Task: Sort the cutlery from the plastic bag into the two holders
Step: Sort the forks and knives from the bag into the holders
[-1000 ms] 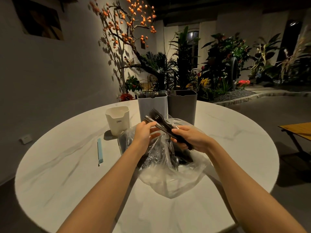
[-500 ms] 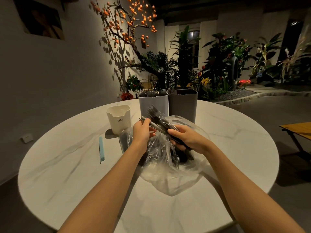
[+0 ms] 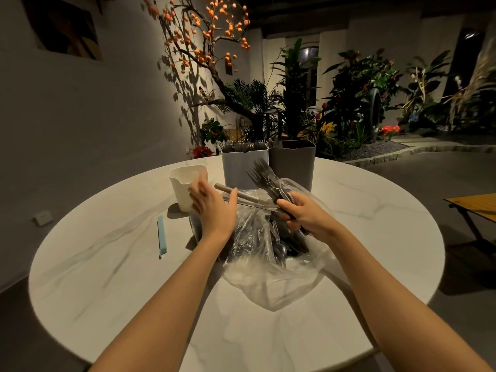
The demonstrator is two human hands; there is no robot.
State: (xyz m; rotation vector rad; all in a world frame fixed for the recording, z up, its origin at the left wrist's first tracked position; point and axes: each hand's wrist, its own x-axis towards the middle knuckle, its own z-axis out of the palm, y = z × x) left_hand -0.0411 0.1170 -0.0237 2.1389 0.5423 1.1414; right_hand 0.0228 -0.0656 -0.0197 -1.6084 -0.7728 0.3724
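A clear plastic bag (image 3: 268, 272) with several dark cutlery pieces lies in the middle of the round marble table (image 3: 107, 264). My right hand (image 3: 306, 217) grips a bundle of forks (image 3: 260, 171), a spoon and long-handled pieces (image 3: 248, 196) above the bag. My left hand (image 3: 212, 208) is just left of the bundle with its fingers straight and spread; only the thumb touches the pale handles. Behind the bag stand the light grey holder (image 3: 241, 170), with fork tips showing at its rim, and the dark grey holder (image 3: 295, 165).
A small white cup (image 3: 182, 183) stands left of the holders, partly behind my left fingers. A light blue stick (image 3: 161, 237) lies on the table further left. Plants and a decorative tree line the wall behind; a wooden bench (image 3: 475, 205) is at the right.
My left hand has let go of the handle ends it pinched and opened its fingers. My right hand holds the bundle in about the same place.
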